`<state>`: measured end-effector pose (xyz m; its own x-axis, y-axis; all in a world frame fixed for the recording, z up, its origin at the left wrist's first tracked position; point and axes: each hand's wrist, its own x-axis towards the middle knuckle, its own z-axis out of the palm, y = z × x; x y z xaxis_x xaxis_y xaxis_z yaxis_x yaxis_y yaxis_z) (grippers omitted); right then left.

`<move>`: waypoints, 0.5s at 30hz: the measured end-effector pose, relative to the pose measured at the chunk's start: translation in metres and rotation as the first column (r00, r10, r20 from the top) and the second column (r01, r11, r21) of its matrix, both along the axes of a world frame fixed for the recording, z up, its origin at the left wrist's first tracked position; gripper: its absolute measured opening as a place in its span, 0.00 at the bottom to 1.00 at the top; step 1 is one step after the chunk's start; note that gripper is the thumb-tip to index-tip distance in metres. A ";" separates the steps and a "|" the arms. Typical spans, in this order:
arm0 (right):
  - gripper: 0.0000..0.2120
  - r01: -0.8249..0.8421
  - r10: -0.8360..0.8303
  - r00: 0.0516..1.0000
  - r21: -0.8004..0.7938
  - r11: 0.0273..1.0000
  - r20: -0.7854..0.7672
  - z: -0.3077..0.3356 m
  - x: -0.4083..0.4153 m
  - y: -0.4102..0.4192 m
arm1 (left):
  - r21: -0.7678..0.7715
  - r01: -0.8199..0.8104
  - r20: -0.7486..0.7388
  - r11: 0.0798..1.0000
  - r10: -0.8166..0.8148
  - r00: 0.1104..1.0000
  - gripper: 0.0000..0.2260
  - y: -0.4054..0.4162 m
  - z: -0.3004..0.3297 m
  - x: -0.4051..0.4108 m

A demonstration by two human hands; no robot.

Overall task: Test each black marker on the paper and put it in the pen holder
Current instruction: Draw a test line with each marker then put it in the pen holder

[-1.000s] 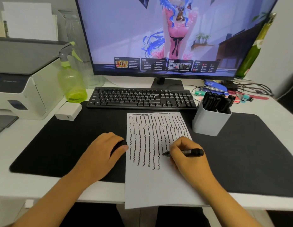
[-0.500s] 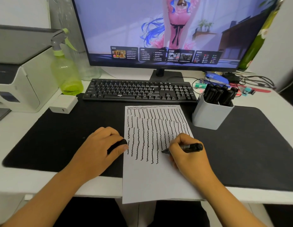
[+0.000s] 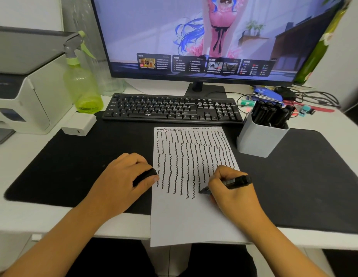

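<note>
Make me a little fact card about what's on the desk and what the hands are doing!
right hand: grips a black marker, tip down on the paper
left hand: holds the marker's cap beside the paper's left edge
paper: covered in wavy black test lines, lower part blank, bottom edge hangs over the desk
pen holder: white, right of the paper, full of black markers
desk mat: black, under the paper and holder
keyboard: black, behind the paper
spray bottle: green, left of the keyboard
</note>
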<state>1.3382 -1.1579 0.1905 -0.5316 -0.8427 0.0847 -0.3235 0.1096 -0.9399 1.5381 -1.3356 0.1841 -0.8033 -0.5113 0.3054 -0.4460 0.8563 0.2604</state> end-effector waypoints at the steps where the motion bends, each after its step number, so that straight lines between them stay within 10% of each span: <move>1: 0.23 -0.008 0.008 1.000 0.000 1.000 0.001 0.000 0.000 0.000 | 0.002 0.002 -0.003 1.000 -0.002 1.000 0.30 0.000 0.000 0.000; 15: 0.16 -0.074 0.074 0.997 0.002 0.997 -0.012 0.002 0.004 0.003 | 0.003 -0.001 0.002 1.000 0.001 1.000 0.25 0.001 0.002 0.000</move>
<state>1.3418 -1.1553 0.1928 -0.4669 -0.8798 0.0891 -0.3423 0.0869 -0.9356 1.5379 -1.3342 0.1863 -0.8036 -0.5128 0.3022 -0.4470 0.8551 0.2625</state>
